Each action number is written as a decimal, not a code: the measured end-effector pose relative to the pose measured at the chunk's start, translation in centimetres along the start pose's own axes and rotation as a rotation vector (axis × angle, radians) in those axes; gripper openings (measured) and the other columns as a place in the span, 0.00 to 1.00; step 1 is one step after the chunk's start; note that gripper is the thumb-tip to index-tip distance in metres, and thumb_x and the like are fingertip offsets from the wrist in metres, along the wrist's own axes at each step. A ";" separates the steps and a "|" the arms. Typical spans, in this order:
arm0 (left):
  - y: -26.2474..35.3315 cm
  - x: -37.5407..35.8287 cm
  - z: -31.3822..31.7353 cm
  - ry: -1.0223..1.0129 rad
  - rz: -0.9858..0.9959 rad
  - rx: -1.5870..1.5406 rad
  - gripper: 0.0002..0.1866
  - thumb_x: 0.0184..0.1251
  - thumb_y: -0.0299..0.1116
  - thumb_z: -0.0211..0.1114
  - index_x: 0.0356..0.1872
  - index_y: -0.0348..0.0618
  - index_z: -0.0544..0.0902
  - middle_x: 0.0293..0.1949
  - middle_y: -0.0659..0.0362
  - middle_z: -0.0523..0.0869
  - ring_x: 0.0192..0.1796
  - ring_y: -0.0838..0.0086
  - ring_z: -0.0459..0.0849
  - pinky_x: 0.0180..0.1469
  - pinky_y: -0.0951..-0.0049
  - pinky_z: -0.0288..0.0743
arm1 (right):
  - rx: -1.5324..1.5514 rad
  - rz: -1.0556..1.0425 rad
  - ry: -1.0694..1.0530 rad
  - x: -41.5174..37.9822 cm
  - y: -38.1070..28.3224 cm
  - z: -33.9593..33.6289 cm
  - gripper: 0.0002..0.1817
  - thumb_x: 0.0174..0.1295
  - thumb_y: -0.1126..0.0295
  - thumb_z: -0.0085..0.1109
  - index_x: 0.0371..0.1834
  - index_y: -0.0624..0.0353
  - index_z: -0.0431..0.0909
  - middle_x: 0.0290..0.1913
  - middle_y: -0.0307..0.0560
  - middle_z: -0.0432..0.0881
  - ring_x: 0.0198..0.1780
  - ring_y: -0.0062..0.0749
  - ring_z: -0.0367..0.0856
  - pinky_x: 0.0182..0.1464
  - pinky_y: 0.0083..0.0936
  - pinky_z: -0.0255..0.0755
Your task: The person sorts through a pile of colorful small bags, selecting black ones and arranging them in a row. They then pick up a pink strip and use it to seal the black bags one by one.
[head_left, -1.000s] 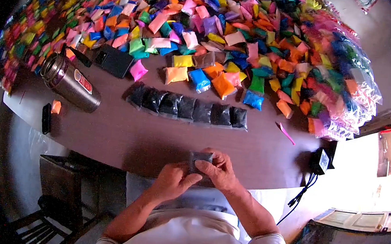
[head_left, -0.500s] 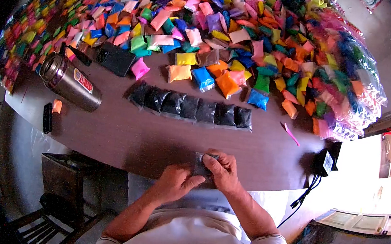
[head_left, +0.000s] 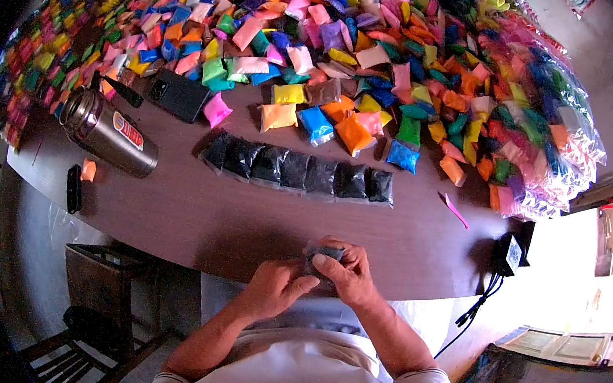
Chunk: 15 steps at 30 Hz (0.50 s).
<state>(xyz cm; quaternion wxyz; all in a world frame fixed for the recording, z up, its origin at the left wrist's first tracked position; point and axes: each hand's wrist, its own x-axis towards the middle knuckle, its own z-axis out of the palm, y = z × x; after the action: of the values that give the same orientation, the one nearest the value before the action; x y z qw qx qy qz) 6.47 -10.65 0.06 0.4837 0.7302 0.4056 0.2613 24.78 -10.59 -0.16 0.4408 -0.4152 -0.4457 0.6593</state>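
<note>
Close to my body, at the table's near edge, a small black packet [head_left: 325, 253] is held between my hands. My right hand [head_left: 349, 275] grips it with the thumb pressed on top and the fingers curled behind. My left hand [head_left: 275, 286] is closed against the packet's left side, its thumb pointing right; its fingertips are partly hidden. Beyond the hands lies a row of several joined clear packets with black filling [head_left: 294, 171], stretched left to right across the table.
A large heap of colourful packets [head_left: 321, 34] covers the table's [head_left: 405, 238] far side. At left are a steel flask [head_left: 116, 136], a phone [head_left: 178, 96] and a black object [head_left: 74, 188]. A pink strip [head_left: 456, 211] and a black box with cables [head_left: 508, 254] lie right.
The right thumb has shifted slightly down and left on the packet, and more of the packet's top shows. The left hand stays nearly in place.
</note>
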 end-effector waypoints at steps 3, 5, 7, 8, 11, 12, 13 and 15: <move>-0.2 -0.2 0.0 -0.042 -0.116 -0.115 0.21 0.72 0.48 0.56 0.33 0.37 0.79 0.25 0.49 0.83 0.31 0.54 0.85 0.34 0.60 0.76 | 0.200 0.045 0.007 -0.1 -0.4 0.2 0.19 0.59 0.64 0.63 0.47 0.70 0.79 0.41 0.47 0.81 0.40 0.24 0.76 0.42 0.21 0.71; -0.3 -0.2 0.0 -0.037 -0.148 -0.174 0.21 0.72 0.48 0.55 0.33 0.37 0.80 0.25 0.50 0.83 0.30 0.55 0.85 0.34 0.60 0.76 | 0.637 0.155 -0.226 -0.2 -0.8 -0.5 0.28 0.61 0.61 0.62 0.58 0.72 0.72 0.43 0.48 0.82 0.39 0.27 0.79 0.42 0.22 0.73; -0.4 -0.2 -0.2 -0.046 -0.107 -0.148 0.20 0.72 0.47 0.55 0.33 0.38 0.80 0.25 0.52 0.85 0.30 0.58 0.85 0.34 0.62 0.76 | 0.618 0.167 -0.246 -0.4 -0.2 -1.7 0.30 0.60 0.60 0.63 0.59 0.73 0.71 0.43 0.50 0.82 0.38 0.29 0.80 0.42 0.24 0.74; -0.4 -0.2 -0.1 -0.046 -0.109 -0.148 0.20 0.72 0.47 0.55 0.33 0.38 0.80 0.25 0.52 0.85 0.30 0.58 0.85 0.34 0.62 0.76 | 0.596 0.180 -0.267 -0.4 0.0 -2.1 0.33 0.58 0.60 0.64 0.60 0.74 0.69 0.43 0.51 0.82 0.38 0.31 0.80 0.43 0.26 0.74; -0.8 -0.2 0.2 -0.030 -0.095 -0.225 0.20 0.72 0.46 0.55 0.33 0.38 0.81 0.25 0.53 0.84 0.29 0.61 0.85 0.34 0.64 0.76 | 0.484 0.119 -0.160 -0.7 -2.6 -0.7 0.30 0.51 0.58 0.71 0.52 0.68 0.76 0.42 0.43 0.80 0.40 0.22 0.77 0.42 0.18 0.71; -1.1 -0.4 0.3 -0.031 -0.114 -0.270 0.19 0.72 0.46 0.56 0.34 0.37 0.81 0.25 0.53 0.84 0.29 0.63 0.84 0.34 0.65 0.75 | 0.484 0.119 -0.157 -0.7 -2.3 -0.8 0.30 0.51 0.58 0.71 0.52 0.68 0.76 0.42 0.43 0.80 0.40 0.22 0.77 0.42 0.18 0.71; -1.3 -0.5 0.4 -0.032 -0.133 -0.316 0.19 0.71 0.46 0.57 0.34 0.37 0.81 0.25 0.53 0.84 0.28 0.65 0.83 0.34 0.66 0.75 | 0.376 0.085 -0.108 -0.6 -1.7 -1.1 0.26 0.52 0.61 0.73 0.49 0.66 0.76 0.41 0.41 0.79 0.39 0.21 0.76 0.41 0.18 0.70; -1.0 -0.6 0.4 -0.031 -0.143 -0.361 0.19 0.70 0.47 0.58 0.34 0.37 0.81 0.25 0.54 0.83 0.28 0.68 0.81 0.33 0.67 0.74 | 0.268 0.053 -0.057 -0.6 -1.4 -1.2 0.23 0.52 0.64 0.74 0.46 0.64 0.77 0.40 0.39 0.79 0.39 0.20 0.76 0.40 0.18 0.70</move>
<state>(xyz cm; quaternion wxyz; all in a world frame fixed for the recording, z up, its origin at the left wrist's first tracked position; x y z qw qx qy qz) 6.09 -11.17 -0.96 0.6305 0.6048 0.3955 0.2833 26.32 -10.61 0.93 0.4620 -0.3451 -0.3549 0.7359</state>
